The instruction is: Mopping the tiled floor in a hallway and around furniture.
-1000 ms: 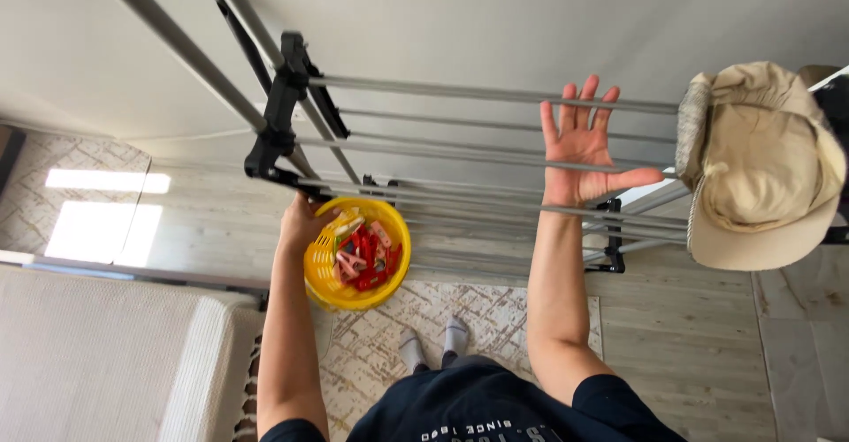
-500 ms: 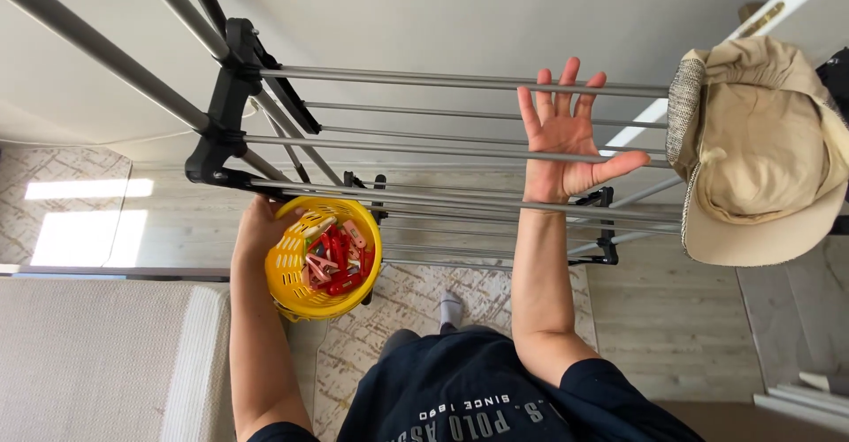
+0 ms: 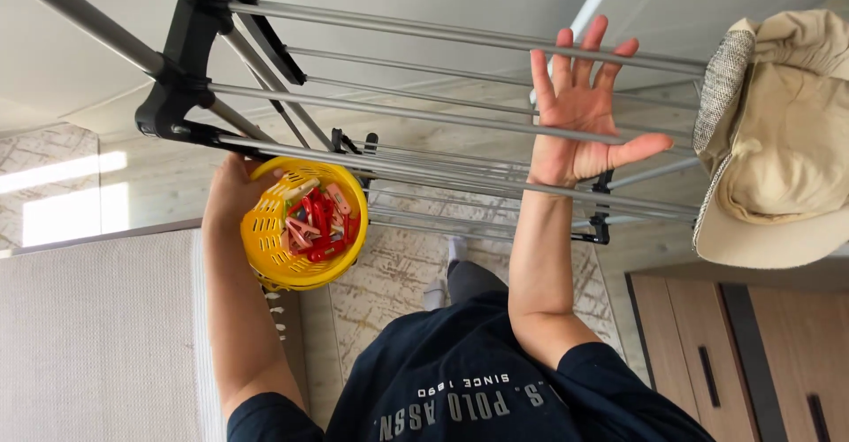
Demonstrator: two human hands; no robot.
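Gripping one yellow basket [image 3: 301,230] of pegs: left hand [image 3: 232,190] | right hand [image 3: 579,110] splayed, released | one beige hat [image 3: 783,141]

dark navy short-sleeved t-shirt [image 3: 460,389], sleeves ending above the elbows, pale printed lettering across the chest. both forearms bare, no watch, bracelet or ring to be seen on left hand [image 3: 232,190] or right hand [image 3: 579,119]. dark trousers [image 3: 469,278] at the knee, light grey socks [image 3: 442,274] below.
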